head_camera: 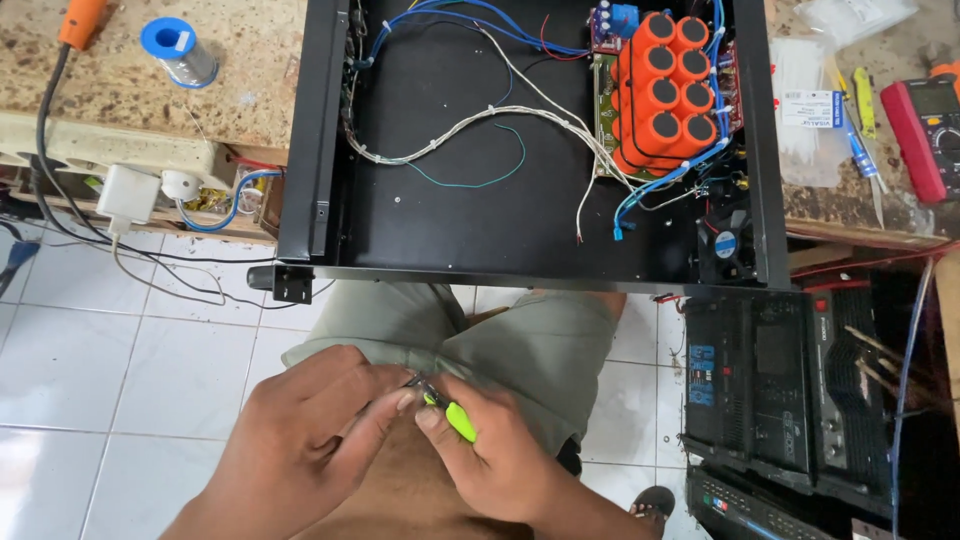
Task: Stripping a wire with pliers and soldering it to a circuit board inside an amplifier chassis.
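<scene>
My left hand [305, 440] and my right hand [490, 450] meet over my lap, below the workbench edge. My right hand grips a small tool with a bright green handle [458, 420]. My left hand's fingertips pinch something tiny and dark [415, 383] at the tool's tip; what it is stays hidden between the fingers. Above them an open black metal chassis [300, 150] hangs over the bench edge, holding a bank of orange capacitors [665, 90] on a green board and loose white, blue and green wires [470, 125].
A blue solder spool [178, 48] and an orange-handled tool [80, 20] lie on the speckled bench at left. A white power strip [100, 150] hangs below. A red multimeter [925, 130] and cable ties [800, 100] sit right. Black amplifier units [790, 400] stand on the tiled floor.
</scene>
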